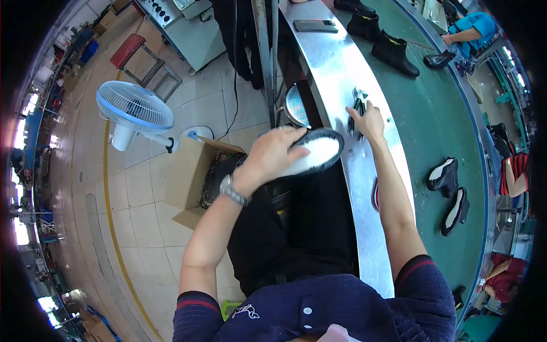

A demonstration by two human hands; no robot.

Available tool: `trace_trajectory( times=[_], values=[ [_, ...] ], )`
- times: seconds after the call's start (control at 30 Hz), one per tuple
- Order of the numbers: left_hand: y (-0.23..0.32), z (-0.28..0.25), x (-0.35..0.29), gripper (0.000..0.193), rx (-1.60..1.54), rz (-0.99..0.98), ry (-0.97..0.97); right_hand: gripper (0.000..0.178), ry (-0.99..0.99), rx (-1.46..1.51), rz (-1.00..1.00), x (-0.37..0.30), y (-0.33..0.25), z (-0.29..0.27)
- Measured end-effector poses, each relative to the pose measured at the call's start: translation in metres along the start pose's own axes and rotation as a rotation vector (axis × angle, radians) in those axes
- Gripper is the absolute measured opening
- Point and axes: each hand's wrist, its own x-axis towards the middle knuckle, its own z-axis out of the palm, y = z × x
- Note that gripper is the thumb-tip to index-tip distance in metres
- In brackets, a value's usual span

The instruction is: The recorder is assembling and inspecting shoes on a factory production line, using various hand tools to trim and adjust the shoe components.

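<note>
My left hand (272,153) grips a black shoe (319,151), held sole-up so its white underside faces me, just left of the shiny metal ledge (336,68). A watch sits on that wrist. My right hand (367,121) reaches onto the ledge and closes around the handles of a pair of pliers (358,105) lying there. Both forearms come up from the lower edge over my dark lap.
A green conveyor belt (439,114) runs right of the ledge, carrying black boots (394,52) and two shoes lying sole-up (450,194). A phone (315,25) lies on the ledge. Other people work across the belt. A cardboard box (191,176) and a floor fan (135,109) stand at left.
</note>
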Motion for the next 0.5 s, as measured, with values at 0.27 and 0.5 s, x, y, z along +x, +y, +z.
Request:
trace_trajectory(
  times=[0.27,0.5],
  values=[
    [-0.031,0.004,0.029,0.031,0.128,0.012,0.166,0.037,-0.430,0.436,0.245,0.043,0.027,-0.010],
    [-0.042,-0.004,0.035,0.027,0.167,-0.131,0.294,0.071,-0.854,0.793,0.090,-0.030,-0.058,-0.146]
  ],
)
